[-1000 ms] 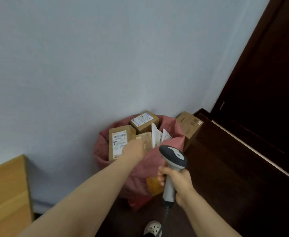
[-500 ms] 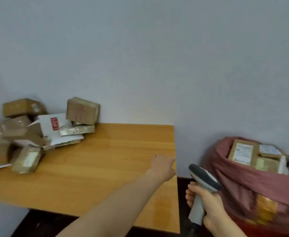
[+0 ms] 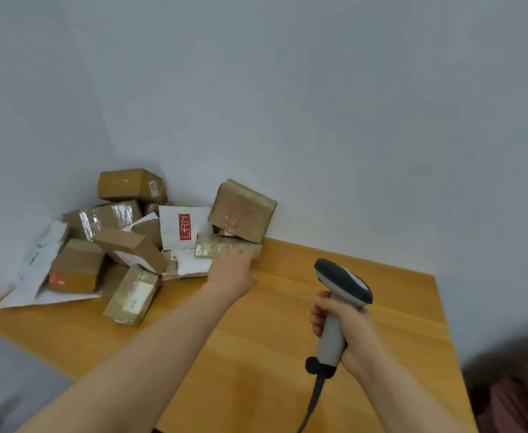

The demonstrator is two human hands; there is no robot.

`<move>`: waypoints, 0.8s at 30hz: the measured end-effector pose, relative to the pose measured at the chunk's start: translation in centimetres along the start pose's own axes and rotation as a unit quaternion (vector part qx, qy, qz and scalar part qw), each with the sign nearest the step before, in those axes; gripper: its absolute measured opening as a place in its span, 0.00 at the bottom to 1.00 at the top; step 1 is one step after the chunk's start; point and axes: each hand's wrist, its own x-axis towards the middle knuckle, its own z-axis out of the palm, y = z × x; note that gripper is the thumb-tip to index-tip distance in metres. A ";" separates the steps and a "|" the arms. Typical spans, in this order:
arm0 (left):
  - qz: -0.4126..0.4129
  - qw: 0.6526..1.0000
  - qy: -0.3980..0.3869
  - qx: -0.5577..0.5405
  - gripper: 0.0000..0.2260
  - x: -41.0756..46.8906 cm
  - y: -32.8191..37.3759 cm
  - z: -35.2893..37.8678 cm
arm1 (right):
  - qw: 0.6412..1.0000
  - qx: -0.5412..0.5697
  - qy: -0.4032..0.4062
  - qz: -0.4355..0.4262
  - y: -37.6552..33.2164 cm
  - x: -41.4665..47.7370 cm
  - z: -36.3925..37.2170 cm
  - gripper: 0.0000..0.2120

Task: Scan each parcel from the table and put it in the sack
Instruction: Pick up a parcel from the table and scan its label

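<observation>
Left hand at edge of flat parcel, scanner well apart over table

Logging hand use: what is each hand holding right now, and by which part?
Right hand holds the scanner by its grey grip. Left hand holds nothing; it is open, beside a flat parcel.

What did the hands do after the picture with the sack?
The left hand left the sack and reached across the table to the flat taped parcel. The right hand kept gripping the scanner; the parcel pile stayed put.
</observation>
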 end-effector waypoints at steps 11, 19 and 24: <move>-0.077 0.976 0.037 -0.200 0.22 23.1 -10.9 -2.2 | 0.999 0.024 0.046 0.014 -5.0 20.3 13.6 0.04; -0.111 0.953 0.043 -0.278 0.25 29.1 -12.9 -1.2 | 0.997 0.008 0.071 0.022 -5.4 28.0 16.7 0.04; -0.155 0.909 0.051 -0.384 0.20 28.7 -13.5 -1.2 | 0.999 0.015 0.037 -0.002 -4.9 28.2 16.8 0.06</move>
